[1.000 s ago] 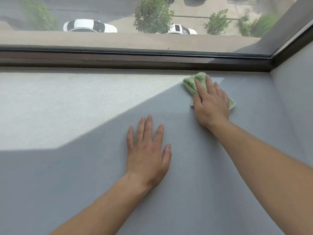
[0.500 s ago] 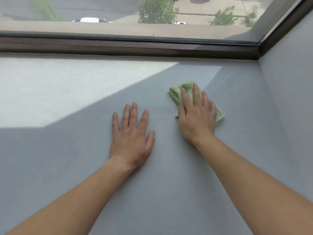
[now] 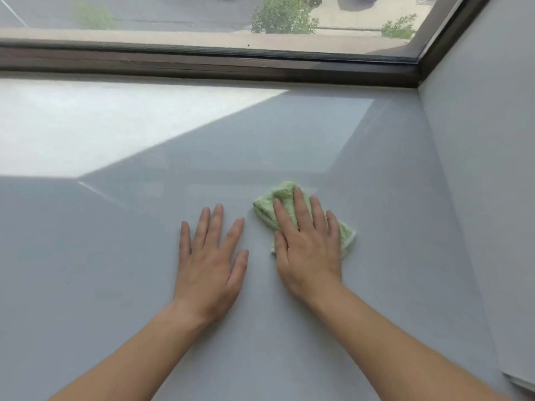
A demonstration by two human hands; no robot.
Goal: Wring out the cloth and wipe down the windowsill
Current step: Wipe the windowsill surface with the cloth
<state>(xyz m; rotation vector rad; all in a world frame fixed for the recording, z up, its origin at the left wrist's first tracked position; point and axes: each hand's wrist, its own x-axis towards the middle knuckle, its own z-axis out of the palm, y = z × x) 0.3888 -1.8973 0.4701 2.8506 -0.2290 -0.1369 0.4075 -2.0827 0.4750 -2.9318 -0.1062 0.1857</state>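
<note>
A folded light-green cloth [image 3: 267,208] lies flat on the wide grey windowsill [image 3: 376,198], right of centre. My right hand [image 3: 308,244] presses down on it, palm flat and fingers spread, covering most of it; the cloth's far left part and right edge stick out. My left hand [image 3: 211,261] rests flat on the bare sill just left of the cloth, fingers apart, holding nothing. A faint damp sheen marks the sill beyond the cloth.
A dark brown window frame [image 3: 202,63] runs along the far edge of the sill. A grey side wall [image 3: 477,169] closes the sill on the right. Sunlight falls on the far left part [image 3: 86,125].
My right hand has drawn the cloth from the far corner by the window frame back toward me. The left hand has stayed flat on the sill.
</note>
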